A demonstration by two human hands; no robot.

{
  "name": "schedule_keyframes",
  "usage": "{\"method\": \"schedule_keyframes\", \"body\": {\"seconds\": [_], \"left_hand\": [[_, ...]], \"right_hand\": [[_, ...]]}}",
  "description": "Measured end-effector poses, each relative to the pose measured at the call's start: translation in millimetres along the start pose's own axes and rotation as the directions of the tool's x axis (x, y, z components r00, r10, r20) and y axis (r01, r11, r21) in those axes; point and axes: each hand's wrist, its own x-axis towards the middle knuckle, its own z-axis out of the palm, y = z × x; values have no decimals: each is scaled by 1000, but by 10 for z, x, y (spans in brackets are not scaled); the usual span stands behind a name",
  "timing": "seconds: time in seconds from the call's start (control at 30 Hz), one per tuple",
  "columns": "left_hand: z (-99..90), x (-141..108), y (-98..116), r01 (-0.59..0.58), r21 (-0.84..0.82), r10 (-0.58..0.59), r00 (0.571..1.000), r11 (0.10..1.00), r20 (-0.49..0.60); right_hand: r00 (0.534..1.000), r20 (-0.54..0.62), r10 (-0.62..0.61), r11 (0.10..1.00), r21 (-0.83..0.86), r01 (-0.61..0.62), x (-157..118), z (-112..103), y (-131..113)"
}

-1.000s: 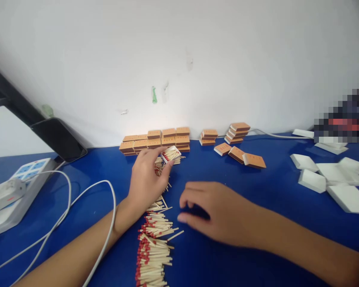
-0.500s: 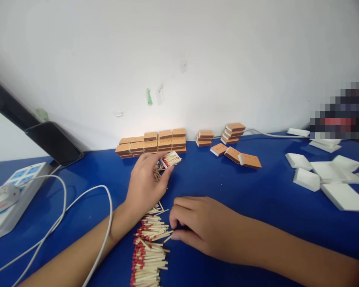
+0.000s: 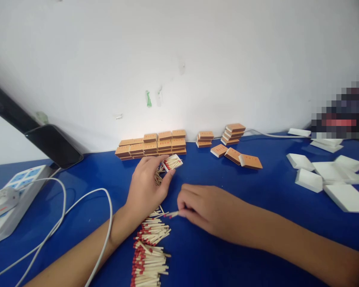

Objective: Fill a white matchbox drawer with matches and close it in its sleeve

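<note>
My left hand point(image 3: 151, 179) grips a small white matchbox tray point(image 3: 172, 162) between thumb and fingers; red-tipped matches lie inside it. My right hand point(image 3: 197, 207) is closed in a pinch on a few matches point(image 3: 173, 214), their red heads pointing left. Below my left hand, a long pile of loose matches point(image 3: 151, 259) runs toward the near edge, most heads facing left. More matches point(image 3: 159, 175) lie partly hidden behind my left fingers.
Orange matchboxes point(image 3: 143, 148) stand stacked along the wall, with smaller stacks point(image 3: 234, 133) and loose boxes point(image 3: 250, 161) to their right. White empty trays point(image 3: 347, 197) lie at far right. At left are a power strip point(image 3: 26, 187), a white cable point(image 3: 107, 223) and a phone point(image 3: 55, 145).
My right hand has lifted from the match pile and moved slightly up and right, with a few matches now pinched in it. My left hand has stayed almost still with the tray.
</note>
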Motion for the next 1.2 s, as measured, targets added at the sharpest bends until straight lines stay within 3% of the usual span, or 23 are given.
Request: {"method": "schedule_keyframes", "body": {"seconds": [0.23, 0.47, 0.6, 0.77, 1.2], "left_hand": [[5, 4, -17, 28, 20, -28, 1000, 999, 10], [18, -34, 74, -67, -101, 78, 991, 993, 108], [34, -58, 110, -93, -147, 113, 985, 985, 130], [21, -56, 123, -50, -170, 73, 988, 984, 137], [10, -54, 129, -54, -147, 78, 984, 988, 159]], "right_hand": [[957, -287, 48, 998, -18, -55, 88, -297, 520], [910, -398, 113, 990, 127, -68, 103, -289, 408], [897, -432, 95, 994, 97, -58, 96, -266, 349], [891, -454, 20, 1000, 9, -18, 93, -258, 393], [903, -428, -49, 989, -148, -16, 71, -287, 465]]}}
